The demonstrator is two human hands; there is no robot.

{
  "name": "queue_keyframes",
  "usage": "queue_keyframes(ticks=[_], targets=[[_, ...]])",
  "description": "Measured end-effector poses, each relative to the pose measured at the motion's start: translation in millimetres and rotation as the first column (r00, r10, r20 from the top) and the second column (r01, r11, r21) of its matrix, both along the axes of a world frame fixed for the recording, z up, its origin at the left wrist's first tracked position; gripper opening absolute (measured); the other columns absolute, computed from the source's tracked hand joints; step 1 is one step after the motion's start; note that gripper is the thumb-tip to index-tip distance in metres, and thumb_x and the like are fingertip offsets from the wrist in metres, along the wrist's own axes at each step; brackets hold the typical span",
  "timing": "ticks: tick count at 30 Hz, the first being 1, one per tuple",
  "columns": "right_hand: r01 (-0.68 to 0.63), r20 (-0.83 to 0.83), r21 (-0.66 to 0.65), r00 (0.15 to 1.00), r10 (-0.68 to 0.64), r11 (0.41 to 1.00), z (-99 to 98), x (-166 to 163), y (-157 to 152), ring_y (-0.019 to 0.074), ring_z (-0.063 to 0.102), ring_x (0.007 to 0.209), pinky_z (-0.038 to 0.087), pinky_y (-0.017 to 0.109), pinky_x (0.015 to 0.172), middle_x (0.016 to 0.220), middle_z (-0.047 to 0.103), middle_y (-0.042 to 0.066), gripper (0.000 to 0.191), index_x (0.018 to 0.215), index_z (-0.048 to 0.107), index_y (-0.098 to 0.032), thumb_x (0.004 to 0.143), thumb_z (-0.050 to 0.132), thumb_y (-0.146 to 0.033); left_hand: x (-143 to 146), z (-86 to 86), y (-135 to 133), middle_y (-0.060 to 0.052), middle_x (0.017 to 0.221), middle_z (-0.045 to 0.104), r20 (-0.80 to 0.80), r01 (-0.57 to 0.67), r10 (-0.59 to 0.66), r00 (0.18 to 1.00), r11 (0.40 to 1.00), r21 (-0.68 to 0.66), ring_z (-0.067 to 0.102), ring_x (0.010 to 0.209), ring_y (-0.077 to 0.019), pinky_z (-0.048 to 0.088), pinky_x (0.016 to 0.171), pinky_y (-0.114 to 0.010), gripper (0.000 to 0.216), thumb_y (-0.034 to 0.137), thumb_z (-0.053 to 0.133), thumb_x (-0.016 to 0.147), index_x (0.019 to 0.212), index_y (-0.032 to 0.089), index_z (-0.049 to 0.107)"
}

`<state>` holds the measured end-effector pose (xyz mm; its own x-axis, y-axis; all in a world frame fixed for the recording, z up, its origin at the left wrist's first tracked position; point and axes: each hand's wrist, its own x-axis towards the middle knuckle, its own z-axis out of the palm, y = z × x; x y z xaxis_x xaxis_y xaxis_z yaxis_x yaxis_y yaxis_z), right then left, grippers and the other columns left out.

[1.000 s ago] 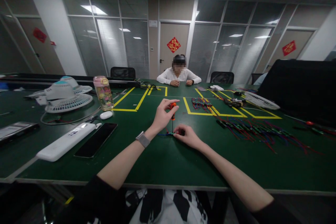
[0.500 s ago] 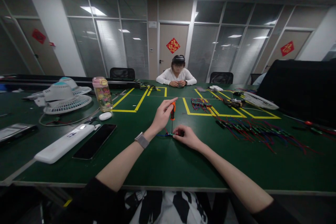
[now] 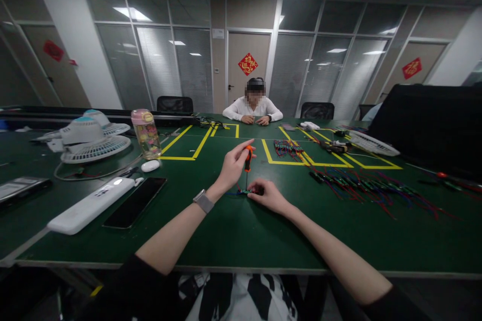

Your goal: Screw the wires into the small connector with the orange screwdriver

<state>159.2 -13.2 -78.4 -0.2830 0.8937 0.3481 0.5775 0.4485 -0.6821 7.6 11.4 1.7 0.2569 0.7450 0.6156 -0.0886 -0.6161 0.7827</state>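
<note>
My left hand (image 3: 232, 166) pinches the orange handle of a small screwdriver (image 3: 247, 158) that stands upright, its tip down on a small green connector with red and blue wires (image 3: 244, 192) on the green table (image 3: 241, 230). My right hand (image 3: 268, 194) lies just right of it with fingers closed on the connector, pressing it to the table. A grey watch is on my left wrist.
A black phone (image 3: 137, 201), a white power bank (image 3: 90, 205), a white mouse (image 3: 150, 165), a pink-lidded bottle (image 3: 146, 133) and fans (image 3: 95, 139) sit at left. Wired connectors (image 3: 361, 186) spread at right. A person in white (image 3: 253, 108) sits opposite.
My left fingers have shifted round the screwdriver handle, the index finger closing down over it. The right hand has stayed on the connector.
</note>
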Motion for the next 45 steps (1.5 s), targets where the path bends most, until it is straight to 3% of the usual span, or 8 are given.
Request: queue_keyframes(ticks=[7,12,17,23,29,34,41,45], targets=[[-0.006,0.022,0.015,1.0,0.006,1.0,0.8,0.7,-0.6,0.0114,0.051,0.063,0.041,0.023,0.06,0.07,0.058,0.0,0.013,0.084,0.065,-0.015,0.073,0.063,-0.02,-0.4,-1.6,0.6,-0.005,0.102,0.057,-0.068,-0.15,0.162,0.984,0.976,0.155,0.057,0.09,-0.0134,0.046,0.079,-0.024,0.029,0.03,0.049,0.086,0.11,0.022,0.063],[-0.009,0.023,0.011,1.0,0.009,1.0,0.9,1.0,-0.7,0.0118,0.051,0.064,0.041,0.024,0.061,0.071,0.058,0.001,0.012,0.084,0.065,-0.015,0.073,0.063,-0.021,0.1,-0.8,1.1,-0.006,0.105,0.06,-0.011,-0.083,0.085,0.996,0.989,0.12,0.06,0.09,-0.0136,0.047,0.084,-0.027,0.031,0.025,0.046,0.088,0.115,0.02,0.059],[-0.006,0.024,-0.007,1.0,0.006,1.0,3.3,0.0,-2.2,0.0113,0.051,0.062,0.041,0.023,0.059,0.07,0.059,0.0,0.012,0.084,0.065,-0.015,0.073,0.062,-0.019,-1.0,0.6,-0.4,-0.005,0.097,0.057,-0.047,-0.23,0.244,0.969,0.951,0.208,0.057,0.089,-0.0143,0.046,0.081,-0.026,0.026,0.027,0.059,0.079,0.103,0.02,0.066],[-0.007,0.017,0.01,1.0,0.007,1.0,3.7,-0.5,-2.7,0.0114,0.051,0.063,0.041,0.023,0.06,0.07,0.059,0.0,0.011,0.083,0.065,-0.015,0.072,0.063,-0.019,-0.6,-0.2,1.7,-0.006,0.1,0.061,-0.013,-0.082,0.083,0.996,0.992,0.098,0.06,0.087,-0.013,0.047,0.082,-0.027,0.031,0.028,0.044,0.089,0.114,0.019,0.059],[-0.006,0.031,0.014,1.0,0.005,1.0,3.7,-0.2,-2.5,0.0113,0.051,0.063,0.041,0.023,0.06,0.07,0.059,0.0,0.013,0.084,0.065,-0.015,0.073,0.063,-0.02,-2.1,0.7,0.3,-0.005,0.098,0.058,-0.047,-0.224,0.238,0.97,0.955,0.196,0.057,0.089,-0.0138,0.046,0.079,-0.024,0.024,0.03,0.055,0.083,0.101,0.021,0.067],[-0.009,0.039,0.009,0.999,0.009,1.0,4.5,0.0,-2.8,0.0115,0.051,0.064,0.041,0.023,0.06,0.072,0.06,0.001,0.013,0.085,0.066,-0.015,0.073,0.063,-0.021,-1.7,0.3,1.8,-0.006,0.104,0.061,-0.007,-0.083,0.083,0.996,0.993,0.079,0.06,0.088,-0.0138,0.047,0.081,-0.027,0.032,0.025,0.043,0.089,0.116,0.02,0.058],[-0.015,0.038,0.015,0.999,0.014,1.0,3.0,0.7,-1.5,0.0114,0.051,0.063,0.041,0.023,0.06,0.072,0.059,0.001,0.013,0.085,0.065,-0.015,0.073,0.063,-0.02,-3.0,0.8,0.2,-0.004,0.097,0.056,-0.051,-0.255,0.27,0.962,0.947,0.195,0.055,0.09,-0.0135,0.045,0.081,-0.024,0.024,0.029,0.056,0.082,0.102,0.022,0.067],[-0.015,0.039,0.018,0.999,0.014,1.0,2.9,0.6,-1.5,0.0113,0.05,0.063,0.04,0.023,0.06,0.071,0.058,0.0,0.012,0.084,0.065,-0.015,0.074,0.062,-0.02,-2.6,0.7,1.1,-0.005,0.106,0.058,-0.032,-0.168,0.175,0.984,0.975,0.146,0.055,0.099,-0.0136,0.043,0.089,-0.026,0.03,0.023,0.043,0.088,0.112,0.022,0.062]])
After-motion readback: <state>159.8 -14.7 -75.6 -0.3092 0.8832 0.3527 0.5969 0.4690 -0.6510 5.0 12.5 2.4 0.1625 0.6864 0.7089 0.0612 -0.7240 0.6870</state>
